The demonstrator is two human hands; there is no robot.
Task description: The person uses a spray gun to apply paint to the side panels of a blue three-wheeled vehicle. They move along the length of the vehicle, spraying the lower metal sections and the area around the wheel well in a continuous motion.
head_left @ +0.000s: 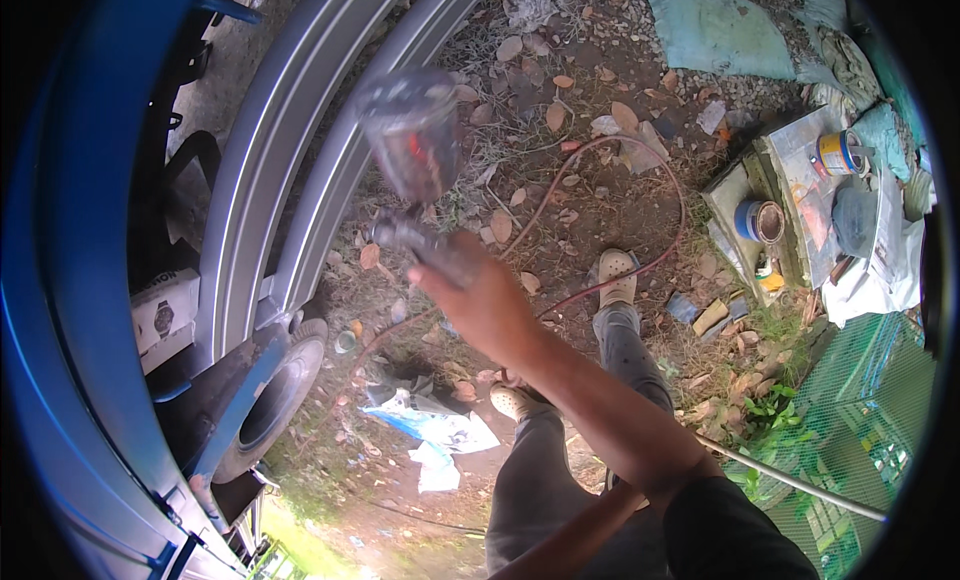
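My right hand (480, 300) is closed round the handle of a spray gun (425, 242), held out in front of me. A clear, paint-stained cup (412, 145) sits on top of the gun; both are smeared by motion. Just beyond the cup, to its left, stand long ribbed panels (255, 170) with a shiny metallic grey surface. The gun is apart from my legs and the ground. My left forearm (575, 540) crosses low in front of me, passing under my right arm. The left hand itself is hidden behind that arm.
A blue vehicle body (60, 310) fills the left side, with a tire (268, 405) below the panels. A reddish hose (684, 205) loops over leaf-strewn ground near my feet. Paint cans (762, 222) stand on a board at right, beside green netting (850, 420). Torn paper (440, 430) lies nearby.
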